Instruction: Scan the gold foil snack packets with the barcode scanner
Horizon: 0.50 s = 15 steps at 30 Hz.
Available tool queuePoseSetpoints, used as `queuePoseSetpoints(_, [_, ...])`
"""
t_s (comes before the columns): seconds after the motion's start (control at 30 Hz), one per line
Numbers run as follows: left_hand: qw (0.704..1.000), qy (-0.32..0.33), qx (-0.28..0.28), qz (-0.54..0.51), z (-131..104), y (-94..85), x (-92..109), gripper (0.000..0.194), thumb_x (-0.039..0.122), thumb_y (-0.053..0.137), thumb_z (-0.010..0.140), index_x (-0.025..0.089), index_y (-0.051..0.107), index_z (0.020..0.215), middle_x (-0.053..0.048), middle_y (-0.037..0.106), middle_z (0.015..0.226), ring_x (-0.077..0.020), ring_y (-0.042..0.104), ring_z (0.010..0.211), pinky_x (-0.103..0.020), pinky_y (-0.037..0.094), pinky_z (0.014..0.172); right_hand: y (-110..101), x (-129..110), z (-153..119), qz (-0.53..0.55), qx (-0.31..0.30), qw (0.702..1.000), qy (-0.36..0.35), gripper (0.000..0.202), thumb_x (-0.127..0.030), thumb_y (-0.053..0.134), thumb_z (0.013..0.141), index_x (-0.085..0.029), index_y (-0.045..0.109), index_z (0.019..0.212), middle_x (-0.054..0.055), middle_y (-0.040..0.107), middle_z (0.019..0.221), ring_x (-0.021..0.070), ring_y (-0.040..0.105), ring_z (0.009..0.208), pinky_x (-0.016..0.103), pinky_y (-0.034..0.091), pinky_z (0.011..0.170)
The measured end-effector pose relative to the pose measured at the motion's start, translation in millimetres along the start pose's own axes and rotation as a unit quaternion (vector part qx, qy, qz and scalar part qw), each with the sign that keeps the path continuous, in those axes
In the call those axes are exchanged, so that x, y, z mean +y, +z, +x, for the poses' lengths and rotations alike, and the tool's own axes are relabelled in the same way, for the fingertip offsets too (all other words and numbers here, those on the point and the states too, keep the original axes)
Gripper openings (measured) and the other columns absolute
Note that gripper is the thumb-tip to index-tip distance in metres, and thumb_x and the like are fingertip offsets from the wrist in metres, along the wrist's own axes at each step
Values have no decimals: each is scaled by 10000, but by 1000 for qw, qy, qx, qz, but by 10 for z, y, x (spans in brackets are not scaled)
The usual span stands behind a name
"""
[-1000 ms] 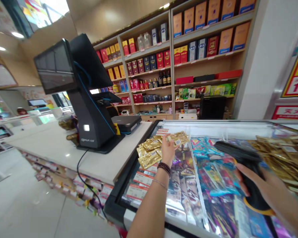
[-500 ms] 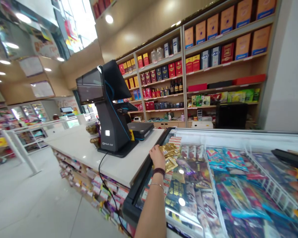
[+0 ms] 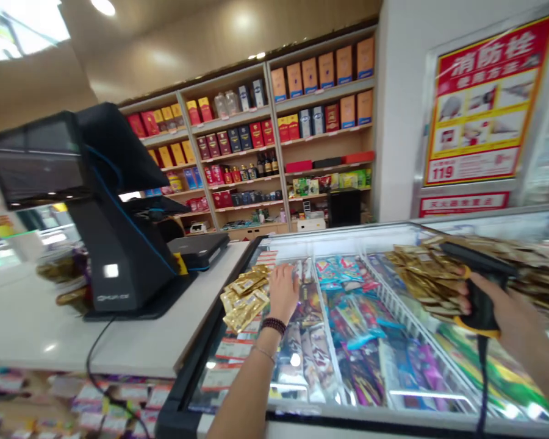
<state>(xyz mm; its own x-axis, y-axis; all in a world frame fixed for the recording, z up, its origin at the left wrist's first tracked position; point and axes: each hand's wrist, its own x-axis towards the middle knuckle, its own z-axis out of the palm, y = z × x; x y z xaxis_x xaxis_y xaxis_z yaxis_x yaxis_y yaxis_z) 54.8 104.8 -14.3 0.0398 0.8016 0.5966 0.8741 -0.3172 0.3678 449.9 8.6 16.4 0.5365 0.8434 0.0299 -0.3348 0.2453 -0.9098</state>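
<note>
My left hand [image 3: 283, 294], with a beaded bracelet at the wrist, is over the glass top of the freezer [image 3: 231, 381]. It lies just right of a small pile of gold packets [image 3: 246, 297]; its fingers point away and whether they hold anything is hard to tell. On the right, my right hand [image 3: 496, 305] is wrapped round the handle of a black and yellow scanner [image 3: 478, 262], whose cable hangs down. Behind and beside the scanner lies a larger heap of gold packets [image 3: 421, 274]. Colourful wrapped ice creams [image 3: 357, 317] show through the glass.
A black register with screens [image 3: 119, 225] stands on the white counter [image 3: 165, 341] at left, its cable hanging over the front. Shelves of boxed goods [image 3: 238, 137] line the back wall, beside a red poster [image 3: 489, 103].
The view has turned right, bringing the right hand, scanner and large packet heap into fuller view. My left hand has moved from the small pile's left side to its right.
</note>
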Motion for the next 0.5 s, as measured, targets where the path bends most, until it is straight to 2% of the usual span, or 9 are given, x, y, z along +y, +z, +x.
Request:
queuePoseSetpoints(0.1, [987, 95, -89, -91, 23, 425, 600, 360, 124, 656, 963, 227, 728, 1301, -157, 729, 1438, -359, 627, 1395, -517, 463, 1236, -287, -117, 4, 14, 30, 999, -13, 402, -429, 919, 672, -219, 711, 945, 8, 592, 671, 141, 496, 502, 309, 367, 446])
queuePoseSetpoints(0.17, [972, 120, -121, -165, 53, 685, 1037, 339, 152, 683, 958, 250, 743, 1277, -141, 753, 1396, -354, 654, 1375, -507, 467, 1242, -420, -131, 35, 16, 54, 998, -41, 392, -427, 893, 695, -199, 706, 952, 2, 603, 664, 135, 507, 507, 289, 383, 452])
queuePoseSetpoints(0.27, [951, 113, -150, -244, 140, 1022, 1681, 308, 215, 693, 976, 224, 756, 1278, -162, 774, 1369, -361, 675, 1374, -503, 463, 1260, -532, -76, 106, 23, 96, 992, -77, 512, -496, 926, 612, -204, 688, 960, -28, 597, 633, 132, 504, 508, 267, 405, 451])
queuePoseSetpoints(0.37, [942, 87, -183, -266, 259, 1293, 2238, 335, 254, 703, 980, 161, 758, 1298, -216, 769, 1393, -379, 679, 1394, -496, 466, 1262, -574, 13, 155, 21, 130, 986, -102, 600, -588, 945, 552, -231, 644, 928, -56, 586, 620, 126, 496, 503, 257, 410, 447])
queuePoseSetpoints(0.5, [941, 45, -198, -270, 411, 1561, 2744, 404, 347, 760, 964, 140, 750, 1311, -246, 770, 1402, -400, 664, 1424, -500, 460, 1257, -576, 84, 148, 8, 159, 979, -125, 603, -654, 931, 568, -249, 603, 872, -52, 595, 633, 131, 504, 500, 269, 408, 445])
